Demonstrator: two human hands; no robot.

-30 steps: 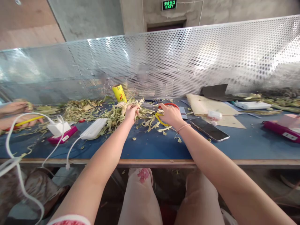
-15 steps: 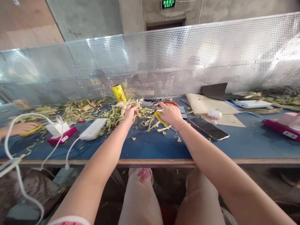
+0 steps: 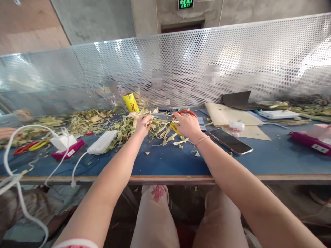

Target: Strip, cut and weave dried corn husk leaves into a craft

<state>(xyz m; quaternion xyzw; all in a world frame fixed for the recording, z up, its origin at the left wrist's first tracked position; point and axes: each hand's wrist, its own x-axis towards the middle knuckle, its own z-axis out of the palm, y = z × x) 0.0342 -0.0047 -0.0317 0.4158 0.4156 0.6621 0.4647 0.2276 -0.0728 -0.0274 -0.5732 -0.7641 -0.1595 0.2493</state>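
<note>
My right hand [image 3: 188, 124] grips a pair of scissors [image 3: 165, 116] with one red and one yellow handle. Their blades point left, toward my left hand [image 3: 143, 123]. Closed fingers of that left hand pinch a piece of pale dried plant [image 3: 134, 116], perhaps a leaf or husk. Exactly how much it holds is hidden by the fingers. Around and below both hands lies a pile of dried greenish strips [image 3: 124, 131], with loose scraps [image 3: 181, 141] scattered on the blue tabletop [image 3: 165, 163].
A yellow tube [image 3: 130, 102] leans behind the pile. Left are a white power bank [image 3: 102, 142], a magenta power strip [image 3: 67, 151] with cables, other scissors [image 3: 32, 146] and a co-worker's hand [image 3: 7, 132]. Right are a phone [image 3: 230, 141] and brown paper [image 3: 227, 115]. A perforated metal screen [image 3: 181, 69] stands behind.
The scissors' handles have drawn closer together in my right hand. At left, the co-worker's hand has let go of the other scissors and moved back; they now lie on the table.
</note>
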